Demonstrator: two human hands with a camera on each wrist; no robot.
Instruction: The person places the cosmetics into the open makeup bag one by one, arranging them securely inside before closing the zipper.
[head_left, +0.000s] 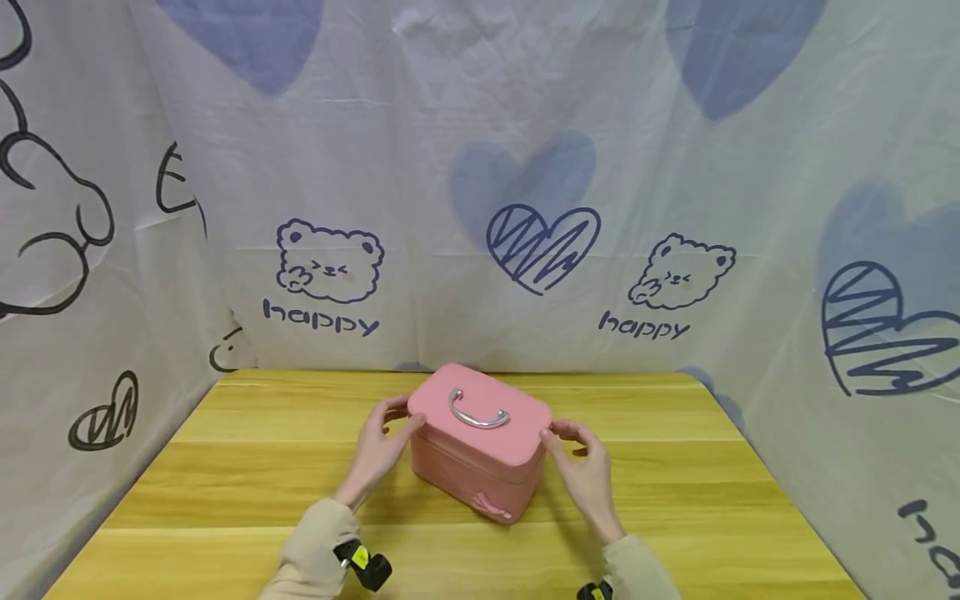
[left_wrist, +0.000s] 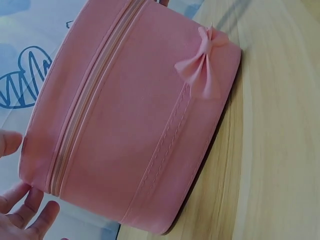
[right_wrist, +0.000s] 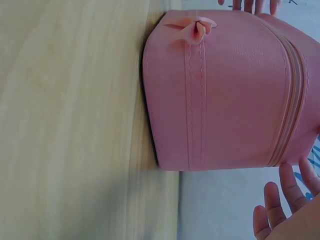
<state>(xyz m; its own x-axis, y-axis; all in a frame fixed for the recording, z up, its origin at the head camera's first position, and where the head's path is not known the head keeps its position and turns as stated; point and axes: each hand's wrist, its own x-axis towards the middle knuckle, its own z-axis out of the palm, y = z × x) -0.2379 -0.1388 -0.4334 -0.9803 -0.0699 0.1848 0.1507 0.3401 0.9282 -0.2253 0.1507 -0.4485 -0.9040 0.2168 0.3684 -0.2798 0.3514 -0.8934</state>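
Observation:
A pink cosmetic case (head_left: 480,442) with a silver handle on its lid stands at an angle on the wooden table. Its lid is down. A zipper runs round the side, and a pink bow (left_wrist: 202,62) decorates the lower front. My left hand (head_left: 381,446) holds the lid's left corner between thumb and fingers. At the opposite end, my right hand (head_left: 585,467) holds the lid's right corner in the same way. The fingers (right_wrist: 290,190) of the right hand touch the case near the zipper. The case's back is hidden in every view.
The wooden table (head_left: 247,467) runs back to a white curtain (head_left: 420,167) printed with hearts, bears and lettering. More of this cloth hangs along both sides. A small black device (head_left: 363,567) is strapped to the left wrist.

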